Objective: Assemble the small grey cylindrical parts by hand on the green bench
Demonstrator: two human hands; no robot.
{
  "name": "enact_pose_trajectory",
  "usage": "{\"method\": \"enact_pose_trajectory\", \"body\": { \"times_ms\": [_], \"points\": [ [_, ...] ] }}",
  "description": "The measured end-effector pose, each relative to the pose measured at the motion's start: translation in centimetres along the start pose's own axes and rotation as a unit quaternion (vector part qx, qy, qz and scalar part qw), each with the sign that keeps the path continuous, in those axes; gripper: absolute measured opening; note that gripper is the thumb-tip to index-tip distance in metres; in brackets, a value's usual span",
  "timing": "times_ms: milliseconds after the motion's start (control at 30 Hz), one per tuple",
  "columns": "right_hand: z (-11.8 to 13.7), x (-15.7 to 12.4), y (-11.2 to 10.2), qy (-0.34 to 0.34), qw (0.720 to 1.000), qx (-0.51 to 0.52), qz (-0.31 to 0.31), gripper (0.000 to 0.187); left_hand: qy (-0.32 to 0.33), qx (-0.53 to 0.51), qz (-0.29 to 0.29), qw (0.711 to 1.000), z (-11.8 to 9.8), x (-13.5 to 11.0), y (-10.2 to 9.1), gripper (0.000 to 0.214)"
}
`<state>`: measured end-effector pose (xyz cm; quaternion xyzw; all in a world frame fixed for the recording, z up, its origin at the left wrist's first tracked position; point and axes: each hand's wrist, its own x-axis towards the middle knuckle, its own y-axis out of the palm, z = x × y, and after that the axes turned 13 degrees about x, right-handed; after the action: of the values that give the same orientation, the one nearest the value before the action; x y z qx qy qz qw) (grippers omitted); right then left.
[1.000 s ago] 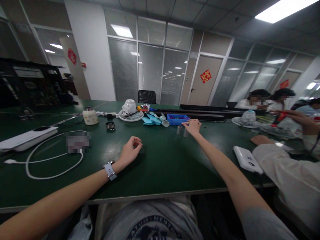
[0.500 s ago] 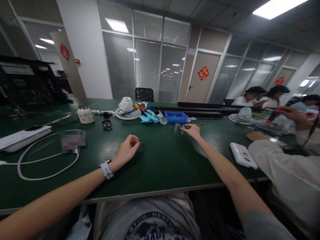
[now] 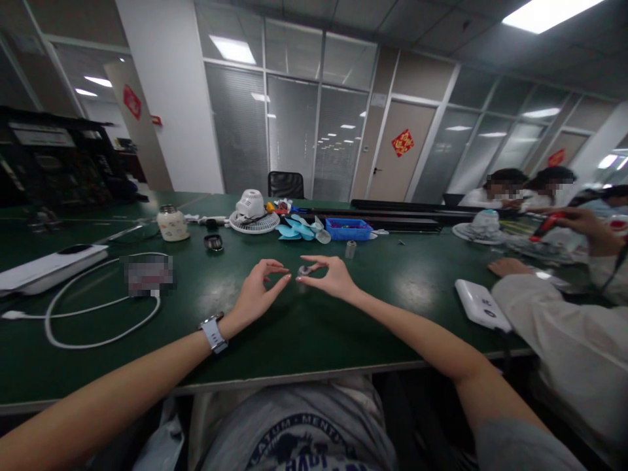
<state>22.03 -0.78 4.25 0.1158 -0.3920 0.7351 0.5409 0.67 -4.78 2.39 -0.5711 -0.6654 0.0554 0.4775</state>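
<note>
My right hand [image 3: 330, 277] hovers over the middle of the green table [image 3: 314, 333] and pinches a small grey metal cylinder [image 3: 303, 270] between thumb and fingertips. My left hand [image 3: 258, 292], with a watch on the wrist, faces it a few centimetres to the left, thumb and forefinger pinched together; whether something tiny sits between them I cannot make out. A second grey cylinder [image 3: 350, 249] stands farther back on the table, in front of a blue tray [image 3: 348, 229].
A white fan body on its grille [image 3: 254, 214], light-blue fan blades [image 3: 300, 231], a cream jar [image 3: 171, 224] and a dark ring [image 3: 214, 243] lie at the back. A white cable loop [image 3: 98, 307] lies left. A white device [image 3: 479, 305] and a neighbour's sleeve [image 3: 549, 307] are at right.
My right hand has come back from the far cylinders to the table's middle, bringing one cylinder with it. My left hand has lifted and turned toward it.
</note>
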Motion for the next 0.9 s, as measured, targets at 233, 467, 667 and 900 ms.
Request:
{"method": "enact_pose_trajectory", "body": {
  "times_ms": [233,467,667,900],
  "points": [
    [0.7,-1.0,2.4,-0.025,0.998,-0.035,0.040,0.057,0.013,-0.067,0.026,0.997,0.2,0.0,0.6,0.039],
    [0.8,-1.2,2.5,-0.005,0.998,-0.042,0.037,0.056,-0.005,-0.081,0.033,0.996,0.4,0.5,0.9,0.046],
    [0.4,-1.3,2.7,-0.012,0.999,-0.044,0.030,0.056,0.010,-0.085,0.031,0.996,0.0,0.6,0.8,0.045],
    [0.5,-1.3,2.8,-0.011,0.999,-0.037,0.032,0.058,0.000,-0.098,0.001,0.995,-0.5,1.2,1.2,0.036]
  ]
}}
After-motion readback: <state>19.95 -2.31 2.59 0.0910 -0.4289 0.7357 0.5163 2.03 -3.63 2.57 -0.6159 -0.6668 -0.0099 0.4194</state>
